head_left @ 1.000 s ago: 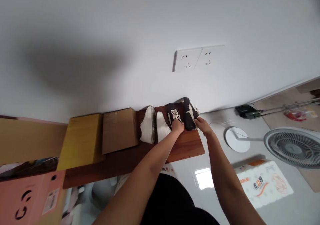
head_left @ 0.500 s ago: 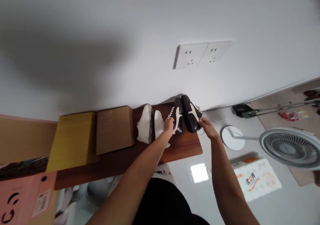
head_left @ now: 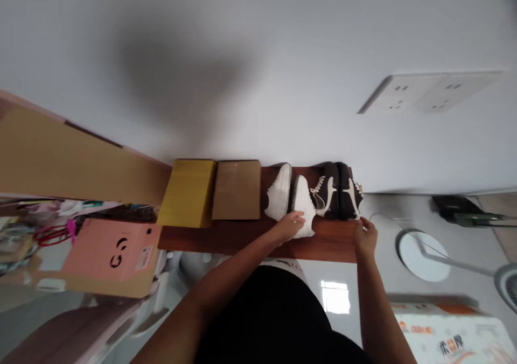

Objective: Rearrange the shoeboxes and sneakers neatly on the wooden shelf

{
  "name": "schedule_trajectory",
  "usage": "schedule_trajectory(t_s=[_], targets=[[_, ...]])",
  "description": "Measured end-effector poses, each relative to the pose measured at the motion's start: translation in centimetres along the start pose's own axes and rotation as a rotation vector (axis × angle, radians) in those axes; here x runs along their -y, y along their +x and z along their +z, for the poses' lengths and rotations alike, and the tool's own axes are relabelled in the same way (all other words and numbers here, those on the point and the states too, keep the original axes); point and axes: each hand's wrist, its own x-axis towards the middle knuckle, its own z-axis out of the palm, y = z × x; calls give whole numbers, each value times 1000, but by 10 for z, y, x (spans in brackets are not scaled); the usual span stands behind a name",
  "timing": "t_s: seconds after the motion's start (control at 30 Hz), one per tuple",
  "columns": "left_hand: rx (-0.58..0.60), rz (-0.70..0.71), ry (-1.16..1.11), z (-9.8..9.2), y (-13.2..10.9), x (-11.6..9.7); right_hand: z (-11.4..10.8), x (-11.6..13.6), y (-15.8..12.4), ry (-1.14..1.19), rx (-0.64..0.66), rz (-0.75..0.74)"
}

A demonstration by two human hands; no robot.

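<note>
The left hand [head_left: 290, 226] lies cupped over the nearer white sneaker [head_left: 304, 209], its fingers draped across the upper, though this view cannot show whether it is gripping or only resting there. The right hand [head_left: 365, 236] is at the far end of the row, its fingertips [head_left: 361, 223] drawn narrowly together at the tip of a dark sneaker [head_left: 350, 194], right by the shelf edge, and here too the hold cannot be made out. By their look, these shoes are light, with soft, flexible uppers and thicker, stiffer soles, so they should give a little under the fingers without any risk of breaking; the heel collar or the side of the sole would seem the firmest places to take hold, the laces the poorest. Four shoes stand side by side on a reddish-brown wooden shelf [head_left: 335, 248]: two white, counting the other white sneaker [head_left: 278, 191], and two dark with white stripes and laces, counting the other dark sneaker [head_left: 326, 197]. Along the same shelf sit one yellow box [head_left: 188, 200] and one kraft cardboard box [head_left: 236, 190]. Farther out are one pink carton [head_left: 111, 256], one double socket plate [head_left: 428, 92] on the white wall, and one round white fan base [head_left: 424, 255] on the floor
</note>
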Motion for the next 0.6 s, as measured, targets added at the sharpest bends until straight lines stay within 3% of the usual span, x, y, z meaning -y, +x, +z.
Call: schedule_trajectory(t_s=[0.07, 0.23, 0.4, 0.5, 0.6], targets=[[-25, 17, 17, -48, -35, 29, 10, 11, -35, 19, 136, -25], [-287, -8, 173, -145, -100, 95, 56, 72, -123, 2, 431, -151], [-258, -5, 364, -209, -145, 142, 114, 154, -193, 79, 676, -340], [-267, 37, 391, -245, -160, 164, 149, 195, -233, 144, 820, -316], [-364, 98, 341, -280, -167, 183, 186, 219, -274, 233, 873, -244]])
